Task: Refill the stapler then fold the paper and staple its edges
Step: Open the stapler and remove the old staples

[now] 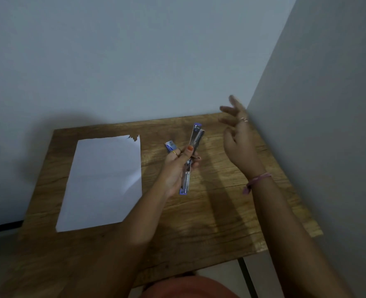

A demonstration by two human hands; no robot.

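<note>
The table point(220, 211) in front of me is wooden and pushed into the corner of two plain walls point(134, 61), so there is little room past its far and right edges. On its left half lies the paper point(101, 181), flat and unfolded, one far corner looking ragged. By that I judge the folding and stapling are both still to do.

My left hand point(177, 168) is over the middle of the table, fingers and thumb curled round the stapler point(191, 155), which I hold lifted off the wood. It is swung open into one long strip, its metal channel facing up, so I take it I am in the refilling step. I cannot tell whether staples already sit in the channel; it is too small and dim to read.

My right hand point(237, 136) is up in the air to the right of the stapler, fingers spread apart and blurred, gripping nothing.

Just behind my left fingers is a small blue box point(169, 145), likely the staples. I cannot tell whether it rests on the table or is tucked in my grip.

Nothing lies between the paper and the stapler; the near wall on the right is the only thing crowding my free hand.
</note>
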